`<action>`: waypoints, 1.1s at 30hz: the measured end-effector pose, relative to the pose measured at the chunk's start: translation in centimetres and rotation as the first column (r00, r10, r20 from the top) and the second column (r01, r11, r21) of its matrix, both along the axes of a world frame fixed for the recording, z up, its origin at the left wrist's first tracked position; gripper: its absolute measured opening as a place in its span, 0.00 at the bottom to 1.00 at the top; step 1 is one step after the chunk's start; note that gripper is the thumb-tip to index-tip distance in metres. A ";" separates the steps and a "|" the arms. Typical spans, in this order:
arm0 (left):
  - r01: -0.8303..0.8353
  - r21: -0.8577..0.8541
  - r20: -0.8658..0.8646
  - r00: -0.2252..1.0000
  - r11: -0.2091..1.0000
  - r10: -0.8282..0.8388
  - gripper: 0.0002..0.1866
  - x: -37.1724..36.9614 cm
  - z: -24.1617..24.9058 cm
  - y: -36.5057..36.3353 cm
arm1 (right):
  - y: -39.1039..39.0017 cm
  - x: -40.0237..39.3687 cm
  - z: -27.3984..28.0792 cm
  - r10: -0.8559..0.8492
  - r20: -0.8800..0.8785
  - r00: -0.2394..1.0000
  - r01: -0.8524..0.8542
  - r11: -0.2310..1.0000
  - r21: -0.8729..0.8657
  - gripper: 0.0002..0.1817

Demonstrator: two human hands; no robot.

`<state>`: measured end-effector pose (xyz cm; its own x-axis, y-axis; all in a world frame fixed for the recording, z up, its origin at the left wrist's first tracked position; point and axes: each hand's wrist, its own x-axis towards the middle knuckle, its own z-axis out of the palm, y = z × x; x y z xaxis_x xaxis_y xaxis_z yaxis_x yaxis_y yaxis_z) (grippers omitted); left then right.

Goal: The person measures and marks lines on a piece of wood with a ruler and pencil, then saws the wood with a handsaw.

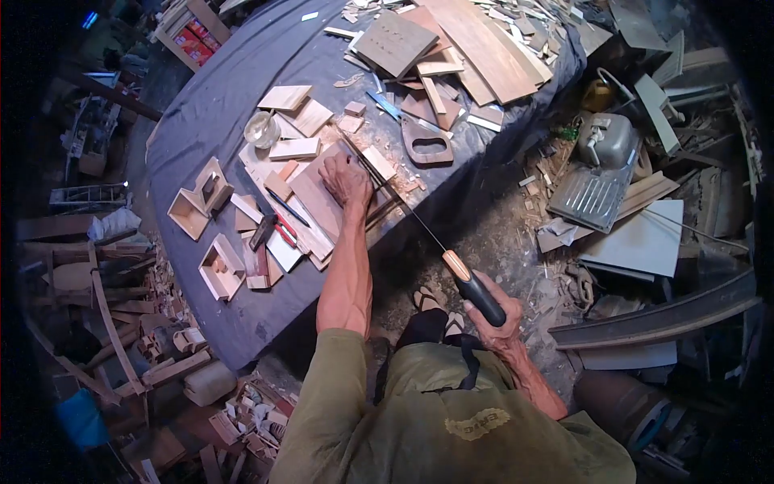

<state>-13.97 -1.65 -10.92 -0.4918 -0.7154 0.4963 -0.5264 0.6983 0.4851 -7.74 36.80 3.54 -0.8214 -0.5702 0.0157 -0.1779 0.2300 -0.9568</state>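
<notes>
My left hand [347,179] presses down on a flat wooden board [313,198] near the table's front edge, its fingers bent over the wood. In my right hand [498,321] is the black and orange handle of a saw [476,292]. The thin blade runs up and left from the handle to the wood beside my left hand; where its teeth meet the wood is hard to make out. Left of the board lie a dark pencil [286,207], red-handled pliers [285,232] and a hammer [263,231]. A second handsaw with a wooden handle [414,131] rests to the right.
Dark cloth covers the table [181,145]. On it are small wooden boxes [187,216], a jar [260,131] and stacked boards [395,42]. A metal sink [592,192], a white panel [641,242] and wood scraps litter the floor at right.
</notes>
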 end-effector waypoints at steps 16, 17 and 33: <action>-0.103 0.022 -0.020 0.994 0.994 0.104 0.07 -1.2 0.9 1.4 | 2.3 0.1 -0.4 -0.062 0.048 0.997 0.065 0.996 -0.060 0.30; -0.148 0.054 -0.003 0.989 0.987 0.149 0.07 -1.3 1.6 2.0 | 2.3 0.0 -0.4 -0.059 0.046 0.997 0.061 0.997 -0.050 0.30; -0.065 0.018 -0.008 0.998 0.998 0.065 0.08 -1.5 -0.1 0.5 | 2.2 -0.3 -0.8 -0.024 0.044 0.999 0.026 0.999 -0.047 0.29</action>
